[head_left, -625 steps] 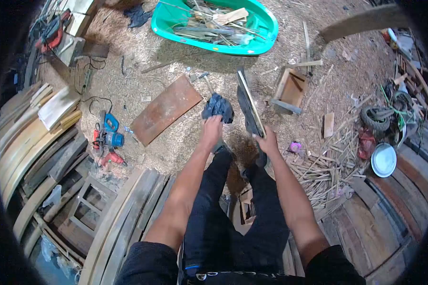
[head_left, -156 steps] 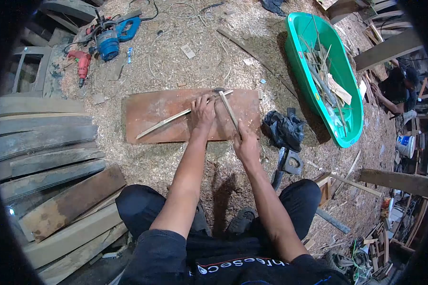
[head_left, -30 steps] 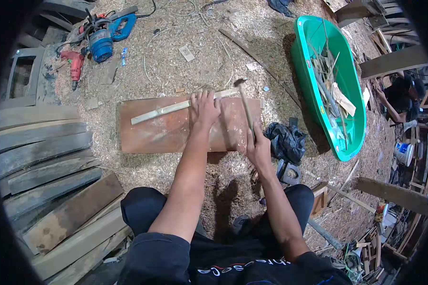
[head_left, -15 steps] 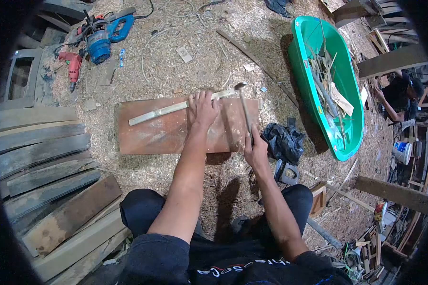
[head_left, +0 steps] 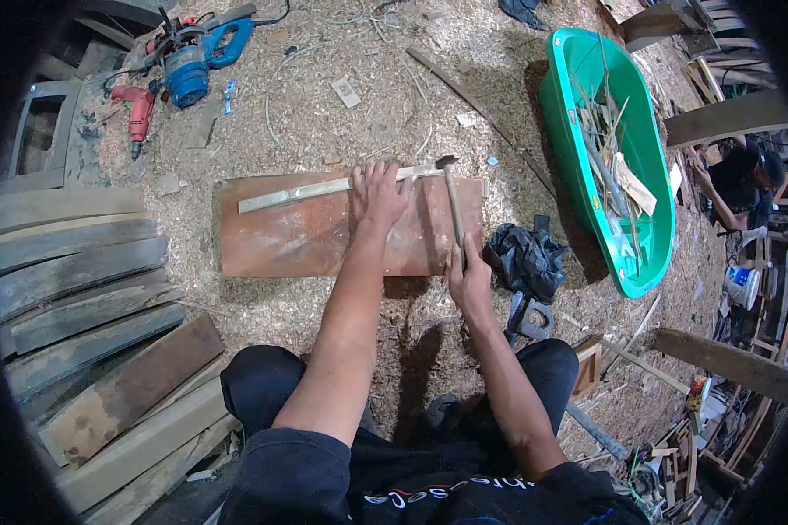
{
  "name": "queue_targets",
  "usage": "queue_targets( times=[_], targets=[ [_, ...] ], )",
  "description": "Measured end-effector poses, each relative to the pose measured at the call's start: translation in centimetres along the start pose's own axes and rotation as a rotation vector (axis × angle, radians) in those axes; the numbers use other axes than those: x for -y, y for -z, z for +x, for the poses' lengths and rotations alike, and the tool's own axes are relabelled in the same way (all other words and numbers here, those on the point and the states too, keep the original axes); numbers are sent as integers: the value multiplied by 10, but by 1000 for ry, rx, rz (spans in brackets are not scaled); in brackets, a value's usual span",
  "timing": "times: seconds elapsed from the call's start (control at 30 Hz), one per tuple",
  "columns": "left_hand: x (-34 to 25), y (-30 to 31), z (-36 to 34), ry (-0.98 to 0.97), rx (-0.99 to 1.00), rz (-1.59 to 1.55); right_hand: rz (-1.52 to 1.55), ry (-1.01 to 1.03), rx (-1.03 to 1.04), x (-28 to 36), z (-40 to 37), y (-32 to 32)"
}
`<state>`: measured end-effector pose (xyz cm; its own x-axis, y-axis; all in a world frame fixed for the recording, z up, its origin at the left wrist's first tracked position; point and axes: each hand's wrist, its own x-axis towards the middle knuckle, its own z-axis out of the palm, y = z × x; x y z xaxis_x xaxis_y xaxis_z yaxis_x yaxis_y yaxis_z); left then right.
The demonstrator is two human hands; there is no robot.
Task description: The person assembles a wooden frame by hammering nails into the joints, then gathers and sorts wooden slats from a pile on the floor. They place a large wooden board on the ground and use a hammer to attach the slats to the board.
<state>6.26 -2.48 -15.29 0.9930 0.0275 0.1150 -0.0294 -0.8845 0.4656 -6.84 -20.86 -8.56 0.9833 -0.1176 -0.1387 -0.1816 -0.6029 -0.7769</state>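
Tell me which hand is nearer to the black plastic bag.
The right hand. It grips the hammer close by the left side of the black plastic bag. The left hand is farther left, its fingers over the wooden strip on the brown board.

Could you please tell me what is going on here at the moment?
The person's left hand presses a long wooden strip down on a reddish-brown board lying on the shavings-covered floor. The right hand holds a hammer by its handle, its head at the strip's right end. A black plastic bag lies beside the board, and a green tub of wood scraps stands beyond it.
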Motion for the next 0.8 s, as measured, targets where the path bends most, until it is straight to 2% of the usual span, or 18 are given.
queue_targets(
  times=[0.1,0.2,0.27,0.33,0.37,0.47,0.5,0.63,0.73,0.77,0.8],
  targets=[
    [-1,3,-1,19,29,12,59,71,-161,8,3,6],
    [-3,4,-2,21,32,38,-74,431,-278,-8,12,-1],
    [-5,9,0,35,61,23,-44,93,-47,-9,1,4],
    [-4,5,0,26,39,53,-21,40,-57,2,0,6],
    [-2,3,0,24,30,71,16,120,-167,8,-1,4],
    [-3,7,-1,34,37,35,67,44,-52,-4,1,-2],
    [-4,5,0,50,37,33,-18,71,10,-5,3,-3],
    [-2,-1,3,66,23,17,2,235,-204,1,8,-4],
    [-4,7,2,81,78,17,39,120,-85,1,6,-5],
    [-7,11,4,92,102,19,-56,91,-16,-11,7,-8],
    [-6,7,3,67,44,35,-28,128,-79,-8,6,-8]
  ],
)
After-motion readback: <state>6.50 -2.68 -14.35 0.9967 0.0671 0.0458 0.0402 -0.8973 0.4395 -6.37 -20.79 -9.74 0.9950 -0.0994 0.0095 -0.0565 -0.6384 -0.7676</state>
